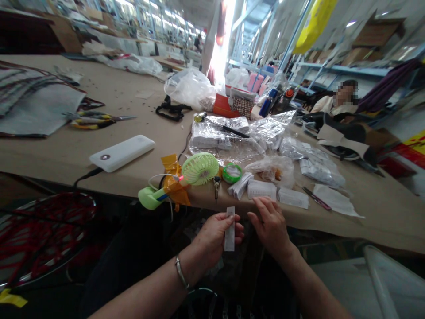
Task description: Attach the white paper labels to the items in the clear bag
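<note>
Held upright in my left hand [217, 232] is a narrow white paper strip [229, 235], pinched under the thumb in front of the table edge. My right hand [270, 223] has its fingers apart and holds nothing; its fingertips are at the lower edge of a stack of white labels [261, 189]. A fanned bundle of white slips [240, 186] lies left of that stack, and another white stack [292, 197] lies to its right. Behind the slips is a green tape roll [231, 173].
A green fan [200, 169] is taped at the table edge beside a small screwdriver-like tool [217, 189]. A white power bank [122, 153], yellow-handled pliers [93, 120], plastic bags [192, 86] and a pink-and-black cutter [317, 198] lie around. A person [338, 99] is at the back right.
</note>
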`<state>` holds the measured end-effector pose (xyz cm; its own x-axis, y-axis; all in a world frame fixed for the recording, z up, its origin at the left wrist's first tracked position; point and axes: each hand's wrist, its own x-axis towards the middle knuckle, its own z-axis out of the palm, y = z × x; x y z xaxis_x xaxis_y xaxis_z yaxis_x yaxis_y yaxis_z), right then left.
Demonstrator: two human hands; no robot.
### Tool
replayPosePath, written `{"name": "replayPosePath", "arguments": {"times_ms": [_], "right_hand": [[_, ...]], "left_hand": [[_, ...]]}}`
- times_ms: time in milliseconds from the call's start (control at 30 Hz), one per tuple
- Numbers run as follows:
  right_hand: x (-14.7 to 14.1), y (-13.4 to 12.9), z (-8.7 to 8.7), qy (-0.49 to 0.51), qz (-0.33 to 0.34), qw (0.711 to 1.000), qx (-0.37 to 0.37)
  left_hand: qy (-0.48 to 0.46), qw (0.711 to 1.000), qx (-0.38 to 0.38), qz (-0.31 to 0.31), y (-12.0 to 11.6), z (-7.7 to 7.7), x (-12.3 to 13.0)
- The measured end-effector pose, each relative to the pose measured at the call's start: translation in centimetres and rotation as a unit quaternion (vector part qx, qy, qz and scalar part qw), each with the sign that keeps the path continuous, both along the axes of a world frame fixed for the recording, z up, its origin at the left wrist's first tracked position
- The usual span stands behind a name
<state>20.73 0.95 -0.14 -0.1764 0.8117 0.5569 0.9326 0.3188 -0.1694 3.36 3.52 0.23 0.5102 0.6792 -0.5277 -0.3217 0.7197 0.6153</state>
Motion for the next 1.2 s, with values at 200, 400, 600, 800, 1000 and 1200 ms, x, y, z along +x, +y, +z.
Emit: {"name": "replayPosePath", "arguments": {"times_ms": [200,400,600,800,1000,1200], "right_hand": [[1.6,1.2,-1.2,-0.074,-0.070,0.995,0.004],[2.4,0.9,-1.1,0.046,-0.023,0.998,0.042],[-1.0,-1.3,0.7,0.156,0.163,0.974,0.017],[-3.5,-2.1,0.5,0.084,0.271,0.959,-0.028],[-3.1,-2.1,0.1,0.080,0.280,0.955,-0.050],[-2.8,-2.6,-0.3,0.102,0.276,0.953,-0.069]], "left_hand": [[0.050,0.999,0.000,-0.019,-0.3,-0.4,0.0],[0.067,0.997,-0.006,-0.050,-0.2,-0.3,-0.1],[-0.043,0.996,-0.015,-0.082,0.0,-0.1,-0.3],[-0.160,0.984,-0.035,-0.071,0.0,-0.2,-0.8],[-0.155,0.985,-0.036,-0.069,-0.2,0.3,-1.1],[-0.128,0.990,-0.045,-0.043,-0.4,-0.2,-0.8]]}}
